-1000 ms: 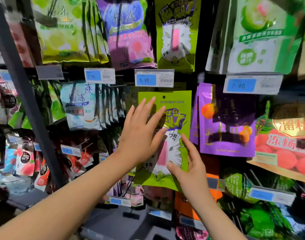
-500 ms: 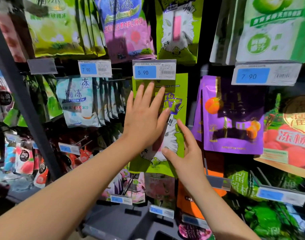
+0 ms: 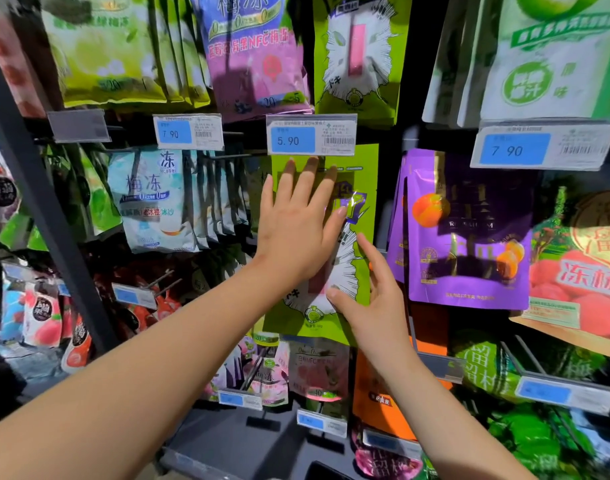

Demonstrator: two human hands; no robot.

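Since a second ago the lime-green flat foil snack pouch [image 3: 362, 188] has gone up: its top is now tucked behind the white-and-blue 5.90 price tag [image 3: 310, 135], so it's likely hung on the peg, with only the let-go left. Left hand [image 3: 296, 230] lies flat, fingers straight, pressing its upper half. Right hand [image 3: 372, 306] has its thumb on the lower right edge; can't tell if it pinches. No bins: the dark metal peg rack [image 3: 37, 188] carries a purple glossy pouch [image 3: 469, 230] just right and pale-blue pouches [image 3: 151, 202] to the left.
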